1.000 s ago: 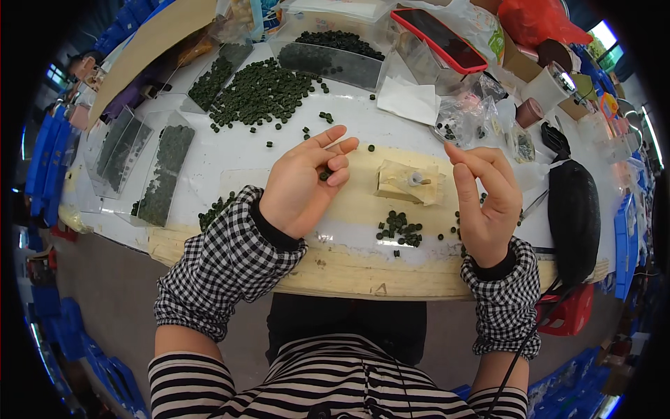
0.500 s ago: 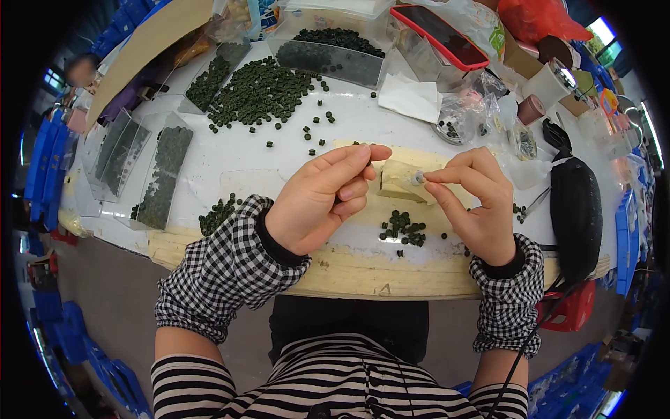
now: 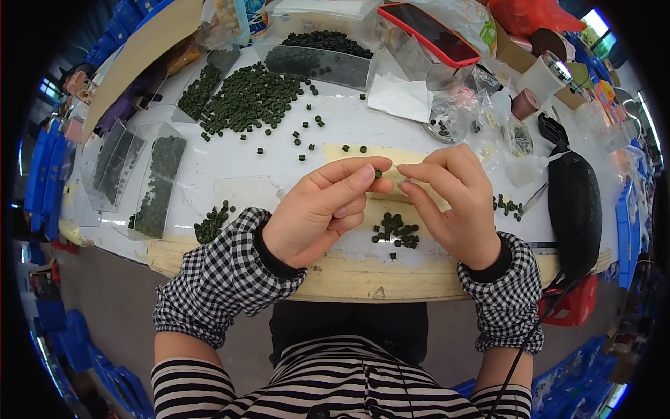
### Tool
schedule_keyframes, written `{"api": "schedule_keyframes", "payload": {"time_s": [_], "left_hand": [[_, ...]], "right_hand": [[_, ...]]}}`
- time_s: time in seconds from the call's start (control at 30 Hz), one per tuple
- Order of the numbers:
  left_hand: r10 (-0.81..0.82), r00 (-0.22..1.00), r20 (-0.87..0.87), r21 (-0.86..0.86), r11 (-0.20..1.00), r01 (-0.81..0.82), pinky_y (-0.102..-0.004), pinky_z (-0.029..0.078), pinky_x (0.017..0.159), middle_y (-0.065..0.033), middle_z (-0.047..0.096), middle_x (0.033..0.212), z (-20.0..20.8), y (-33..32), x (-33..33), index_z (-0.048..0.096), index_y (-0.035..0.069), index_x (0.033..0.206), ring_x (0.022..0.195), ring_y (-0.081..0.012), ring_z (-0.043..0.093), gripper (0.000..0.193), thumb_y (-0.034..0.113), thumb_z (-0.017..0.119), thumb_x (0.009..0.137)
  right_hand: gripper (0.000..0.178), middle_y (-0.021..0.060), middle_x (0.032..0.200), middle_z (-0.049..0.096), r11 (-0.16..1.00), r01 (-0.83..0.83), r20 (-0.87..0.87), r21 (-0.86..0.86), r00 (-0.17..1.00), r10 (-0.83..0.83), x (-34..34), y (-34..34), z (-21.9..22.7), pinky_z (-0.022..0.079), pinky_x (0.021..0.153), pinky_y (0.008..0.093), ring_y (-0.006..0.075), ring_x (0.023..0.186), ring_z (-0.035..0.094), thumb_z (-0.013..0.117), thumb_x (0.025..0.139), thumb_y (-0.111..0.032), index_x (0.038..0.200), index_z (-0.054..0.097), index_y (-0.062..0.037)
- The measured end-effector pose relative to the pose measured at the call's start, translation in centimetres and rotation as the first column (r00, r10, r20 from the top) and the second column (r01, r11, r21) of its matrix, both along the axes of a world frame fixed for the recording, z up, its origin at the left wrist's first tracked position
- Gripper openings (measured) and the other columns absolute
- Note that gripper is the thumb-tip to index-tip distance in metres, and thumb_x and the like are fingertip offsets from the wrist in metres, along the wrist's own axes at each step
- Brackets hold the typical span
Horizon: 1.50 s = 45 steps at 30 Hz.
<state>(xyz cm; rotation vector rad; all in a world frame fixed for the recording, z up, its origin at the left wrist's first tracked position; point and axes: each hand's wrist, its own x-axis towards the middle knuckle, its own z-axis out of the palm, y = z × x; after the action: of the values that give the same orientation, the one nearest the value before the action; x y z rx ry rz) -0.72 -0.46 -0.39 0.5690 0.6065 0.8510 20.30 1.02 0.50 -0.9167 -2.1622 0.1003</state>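
Note:
My left hand [image 3: 317, 209] pinches a small dark green round piece [image 3: 378, 174] between thumb and forefinger. Close to its right, my right hand [image 3: 453, 202] is closed in a thumb-and-finger pinch; whatever sits between those fingertips is too small to make out. Both hands hover over a cream-coloured sheet [image 3: 349, 151] on the white table [image 3: 286, 150]. Below the fingers lies a small heap of green pieces [image 3: 396, 232]. Another little heap [image 3: 213, 223] rests by my left sleeve. The taped block behind my fingers is mostly hidden.
A large spread of green pieces [image 3: 251, 98] covers the far left. Clear boxes of pieces [image 3: 159, 185] stand beyond and at left. A red-edged phone [image 3: 433, 35], white paper [image 3: 399, 96], plastic bags, tweezers [image 3: 535, 197] and a long black object [image 3: 574, 209] lie toward the right.
My right hand has moved left, away from a small whitish round thing at the block, to beside my left fingertips. The green piece in my left hand now shows more. The view has shifted slightly.

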Motion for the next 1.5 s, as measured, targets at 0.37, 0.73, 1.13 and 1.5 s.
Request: {"api": "schedule_keyframes", "payload": {"time_s": [0.37, 0.73, 1.13, 1.5], "left_hand": [[-0.072, 0.997, 0.018, 0.041, 0.997, 0.071, -0.0150, 0.029, 0.049, -0.0058, 0.062, 0.099, -0.4, -0.3, 0.1, 0.055, 0.004, 0.119, 0.054, -0.0016, 0.028, 0.024, 0.013, 0.049, 0.097], [-0.072, 0.995, -0.073, 0.072, 0.994, 0.077, -0.0160, 0.028, 0.047, -0.0055, 0.064, 0.097, -0.3, -0.7, 0.2, 0.059, 0.003, 0.115, 0.053, -0.0015, 0.032, 0.023, 0.007, 0.056, 0.093], [0.086, 0.901, -0.426, 0.421, 0.900, 0.114, -0.0157, 0.037, 0.057, -0.0036, 0.066, 0.092, 0.2, -1.5, 0.6, 0.063, -0.001, 0.110, 0.061, 0.0000, 0.042, 0.027, 0.000, 0.066, 0.083], [0.117, 0.885, -0.451, 0.445, 0.889, 0.109, -0.0149, 0.039, 0.064, -0.0036, 0.067, 0.094, 0.6, -1.7, 0.9, 0.064, -0.001, 0.106, 0.063, 0.0000, 0.041, 0.022, 0.000, 0.065, 0.084]], "right_hand": [[0.017, 0.0073, 0.080, 0.058, 0.999, 0.009, -0.364, -0.039, 0.931, -0.022, 0.9, -1.1, 1.7, 0.043, 0.066, 0.0266, 0.0174, 0.075, 0.055, 0.071, 0.075, -0.001, 0.092, 0.068, -0.0020], [0.012, 0.0061, 0.090, 0.056, 0.932, -0.171, -0.584, -0.321, 0.810, -0.053, 1.2, -1.3, 0.9, 0.041, 0.075, 0.0237, 0.0117, 0.081, 0.051, 0.063, 0.086, -0.002, 0.096, 0.064, 0.0023], [0.011, 0.0068, 0.090, 0.056, 0.897, -0.276, -0.601, -0.345, 0.799, 0.015, 0.6, -1.9, 0.4, 0.045, 0.075, 0.0236, 0.0121, 0.082, 0.053, 0.062, 0.087, -0.005, 0.096, 0.061, 0.0017], [0.011, 0.0092, 0.090, 0.058, 0.896, -0.342, -0.600, -0.282, 0.792, 0.114, 0.5, -2.2, 0.2, 0.049, 0.071, 0.0238, 0.0126, 0.079, 0.059, 0.057, 0.091, -0.008, 0.097, 0.056, 0.0019]]}}
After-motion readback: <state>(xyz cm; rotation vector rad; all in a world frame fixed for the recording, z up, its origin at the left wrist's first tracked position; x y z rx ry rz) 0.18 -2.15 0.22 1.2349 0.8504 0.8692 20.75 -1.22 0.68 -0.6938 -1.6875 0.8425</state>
